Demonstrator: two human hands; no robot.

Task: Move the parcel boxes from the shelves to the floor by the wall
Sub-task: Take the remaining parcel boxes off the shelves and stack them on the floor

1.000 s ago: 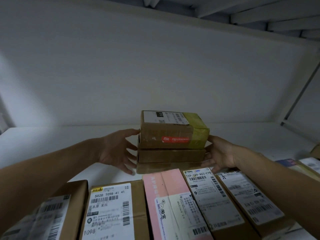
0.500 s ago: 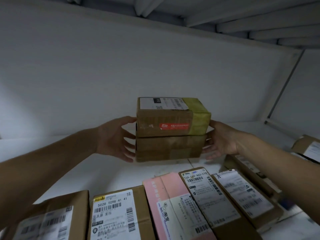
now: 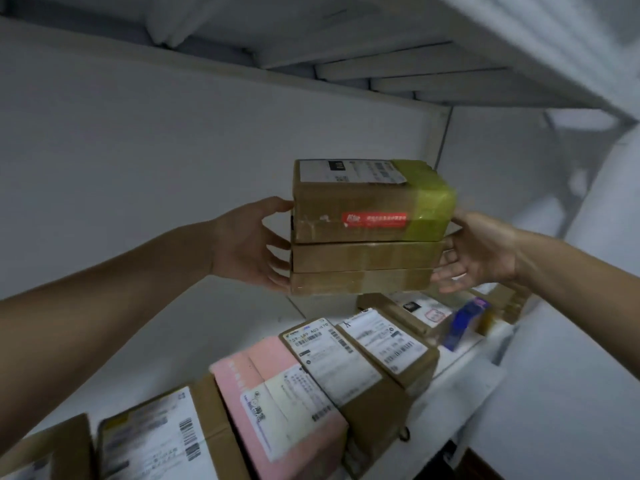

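A deep white shelf (image 3: pixel 214 334) runs from near left to far right beneath the slatted underside of a higher shelf (image 3: pixel 450 71); along its near edge lie labelled parcels: a large brown box (image 3: pixel 149 441) with a barcoded white label too blurred to read, a pink parcel (image 3: pixel 273 400), and a slimmer brown box (image 3: pixel 332 362) whose blurred label shows "A03"; a blue item (image 3: pixel 464 323) lies farther right. Above them, clear of the shelf, is a stack of three brown parcel boxes (image 3: pixel 367 258); the top box (image 3: pixel 367 206) bears a white shipping label, yellow-green tape at its right end and a red sticker with unreadable white writing. The left hand (image 3: pixel 249 247) and right hand (image 3: pixel 481 251), fingers spread flat, press the stack's ends and carry it between them.
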